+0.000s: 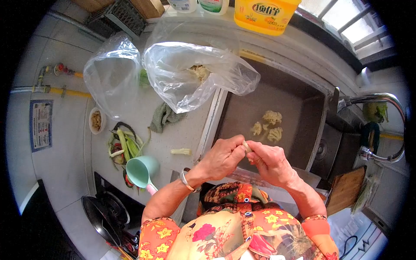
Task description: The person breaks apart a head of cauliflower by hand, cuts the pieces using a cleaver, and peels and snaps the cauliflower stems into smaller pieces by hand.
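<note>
Over the near edge of the sink (268,104), my left hand (221,158) and my right hand (274,164) meet with fingers closed. Between their fingertips is a small pale piece of cauliflower (247,147), mostly covered by the fingers. Several cauliflower florets (273,118) lie on the sink bottom just beyond my hands. A cut cauliflower stalk (181,151) rests on the counter to the left of my left hand. Farther back, a clear plastic bag (173,73) with some cauliflower inside hangs partly over the sink's rim.
At left on the counter (173,134) are a second plastic bag (110,78), a grey-green cloth (164,117), vegetable scraps (125,143), a small bowl (97,120) and a pale green ladle (142,171). The faucet (390,97) stands right; a yellow jug (264,17) is behind.
</note>
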`<state>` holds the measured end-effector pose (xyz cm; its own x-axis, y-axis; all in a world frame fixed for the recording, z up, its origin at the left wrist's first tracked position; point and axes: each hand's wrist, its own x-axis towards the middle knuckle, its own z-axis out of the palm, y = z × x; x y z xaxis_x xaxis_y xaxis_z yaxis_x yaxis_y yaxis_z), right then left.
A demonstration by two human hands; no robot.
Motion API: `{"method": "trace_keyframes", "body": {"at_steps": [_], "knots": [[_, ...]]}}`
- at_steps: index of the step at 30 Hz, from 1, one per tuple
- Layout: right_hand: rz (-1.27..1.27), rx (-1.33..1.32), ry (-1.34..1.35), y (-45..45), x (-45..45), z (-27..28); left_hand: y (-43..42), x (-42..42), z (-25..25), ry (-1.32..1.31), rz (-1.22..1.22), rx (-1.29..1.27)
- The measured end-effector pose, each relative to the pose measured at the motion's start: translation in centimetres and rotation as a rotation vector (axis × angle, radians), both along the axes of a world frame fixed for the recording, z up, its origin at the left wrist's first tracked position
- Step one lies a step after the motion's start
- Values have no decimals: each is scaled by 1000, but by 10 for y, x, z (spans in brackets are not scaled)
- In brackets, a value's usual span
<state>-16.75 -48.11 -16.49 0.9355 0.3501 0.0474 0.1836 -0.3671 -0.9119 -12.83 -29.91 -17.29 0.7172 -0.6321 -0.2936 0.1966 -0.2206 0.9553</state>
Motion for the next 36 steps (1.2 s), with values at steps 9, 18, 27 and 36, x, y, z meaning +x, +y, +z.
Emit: {"method": "trace_keyframes", "body": {"at_steps": [9, 18, 27, 36], "knots": [[-130, 117, 168, 5, -7, -5, -18, -14, -2, 2, 242, -218], [-346, 726, 596, 9, -7, -7, -31, -25, -3, 17, 434, -260], [-279, 956, 802, 7, -5, -11, -29, -21, -10, -108, 399, -223], [-335, 1103, 815, 11, -2, -10, -18, -29, -26, -322, 325, -259]]}}
